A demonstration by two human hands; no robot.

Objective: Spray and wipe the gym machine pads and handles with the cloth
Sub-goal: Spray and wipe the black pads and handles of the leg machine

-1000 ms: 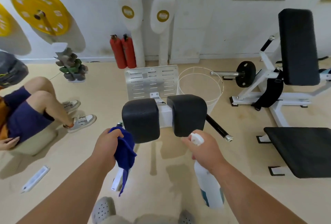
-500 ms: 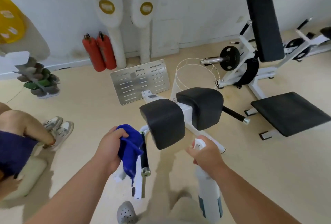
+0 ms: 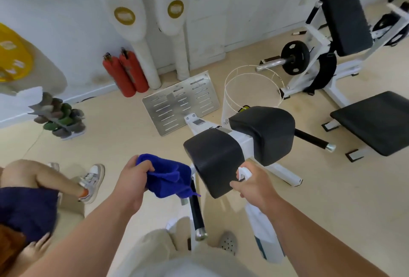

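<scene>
Head view, looking down. The left hand (image 3: 130, 181) is clenching a bunched blue cloth (image 3: 169, 177); its fingers (image 3: 147, 167) are curling over the cloth's upper edge, and most of the fabric is spilling out to the right of the fist. The cloth is hanging just left of the near black pad (image 3: 214, 157) and is draping over the top of a black handle bar (image 3: 196, 209) that is running down towards the viewer's feet. Whether cloth and pad are touching cannot be told.

The right hand (image 3: 254, 186) is grasping the neck of a white spray bottle (image 3: 264, 239). The white nozzle is showing above the knuckles, close against the near pad's right face, and one finger is reaching towards the pad's lower corner. The bottle body is hanging below the wrist; a teal band is crossing its base, with no legible print.

A second black pad (image 3: 265, 132) is sitting just beyond the first, on the same white frame (image 3: 241, 141).

Two white boxing targets (image 3: 124, 8) are leaning against the wall, each bearing a gold emblem; the arched lettering on the left one is ending in "BOXING", the remainder being blurred. Two red extinguishers (image 3: 126, 73) are standing beside them. A seated person's leg (image 3: 44, 177) is showing at the left edge.
</scene>
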